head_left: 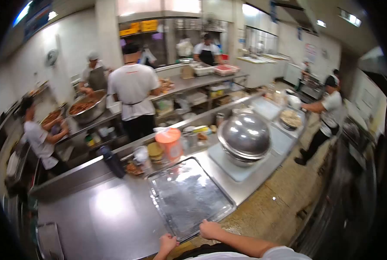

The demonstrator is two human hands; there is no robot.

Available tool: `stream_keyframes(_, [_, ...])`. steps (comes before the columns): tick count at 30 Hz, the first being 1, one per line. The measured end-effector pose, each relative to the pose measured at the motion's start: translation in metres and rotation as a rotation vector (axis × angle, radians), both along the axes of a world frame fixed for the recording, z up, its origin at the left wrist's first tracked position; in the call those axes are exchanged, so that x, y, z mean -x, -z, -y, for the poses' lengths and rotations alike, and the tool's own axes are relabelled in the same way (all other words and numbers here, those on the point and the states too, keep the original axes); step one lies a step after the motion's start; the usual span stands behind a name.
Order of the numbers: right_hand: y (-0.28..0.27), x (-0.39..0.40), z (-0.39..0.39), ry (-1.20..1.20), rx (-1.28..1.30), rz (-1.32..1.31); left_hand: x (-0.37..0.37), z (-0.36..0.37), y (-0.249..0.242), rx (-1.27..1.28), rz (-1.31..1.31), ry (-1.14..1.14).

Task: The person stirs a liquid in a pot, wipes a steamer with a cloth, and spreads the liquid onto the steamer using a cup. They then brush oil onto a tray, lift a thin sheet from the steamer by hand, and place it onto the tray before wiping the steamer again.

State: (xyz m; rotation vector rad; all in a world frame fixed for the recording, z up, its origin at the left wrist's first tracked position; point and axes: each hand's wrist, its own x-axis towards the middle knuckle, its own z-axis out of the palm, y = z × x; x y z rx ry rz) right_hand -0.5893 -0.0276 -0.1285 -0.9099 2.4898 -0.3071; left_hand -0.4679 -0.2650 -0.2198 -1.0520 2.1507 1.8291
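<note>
Two hands on one tray, head view only. Left hand (167, 242) grips the near corner of the metal tray (187, 195), fingers curled over its rim; right hand (210, 229) clamps the near edge just beside it, thumb on top. Tray is flat, empty, wet-looking, lying on the steel counter (102, 212) at its near edge, slightly skewed to the counter line. Past the tray's far edge: orange-lidded container (170, 144), small tubs and jars near it, a dark bottle (113, 161) toward the far left. To the tray's right on the same counter, a big domed steel lid (244, 135) sits over a bowl on a board. Beyond that, a bowl of food (290, 118) at the counter's far end, one person (328, 117) reaching toward it. Several other people work at the back counters; a large pan of food (87, 106) is there too.
</note>
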Motion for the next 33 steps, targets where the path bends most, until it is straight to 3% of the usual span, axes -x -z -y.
stream_keyframes(2, [0.014, -0.001, 0.001, -0.017, 0.031, -0.018, 0.001, -0.002, -0.016, -0.043, -0.023, -0.073])
stream_keyframes(8, [0.025, -0.013, 0.002, 0.059, 0.066, -0.087, 0.002, 0.011, -0.011, -0.078, 0.003, 0.052])
stream_keyframes(11, [0.064, -0.011, 0.002, 0.028, 0.164, -0.145, 0.002, 0.016, 0.0, -0.026, 0.013, 0.11])
stream_keyframes(12, [0.046, -0.013, 0.002, 0.043, 0.151, -0.125, 0.003, 0.004, -0.036, 0.008, 0.068, 0.054])
stream_keyframes(13, [0.016, -0.018, 0.0, 0.058, 0.134, -0.105, -0.005, 0.008, -0.024, 0.006, -0.043, 0.137])
stream_keyframes(15, [0.032, -0.014, 0.002, 0.081, 0.1, -0.089, -0.008, 0.002, -0.079, 0.135, -0.096, 0.249])
stream_keyframes(21, [0.02, -0.018, 0.006, 0.12, 0.011, -0.043, -0.017, -0.003, -0.102, 0.281, -0.073, 0.273])
stream_keyframes(24, [0.025, -0.015, 0.01, 0.097, 0.015, -0.072, -0.006, 0.009, -0.038, 0.299, 0.103, 0.314])
stream_keyframes(26, [0.032, -0.02, 0.007, 0.076, 0.021, -0.085, -0.006, 0.021, 0.012, 0.415, 0.075, 0.295])
stream_keyframes(29, [0.035, -0.02, 0.013, 0.037, 0.031, -0.112, -0.014, 0.015, -0.002, 0.311, 0.093, 0.159])
stream_keyframes(31, [0.038, -0.018, 0.017, 0.049, 0.049, -0.105, -0.018, 0.019, 0.026, 0.391, 0.001, 0.029])
stream_keyframes(33, [0.031, -0.019, 0.019, 0.053, 0.069, -0.08, -0.024, 0.015, 0.01, 0.399, 0.017, 0.007])
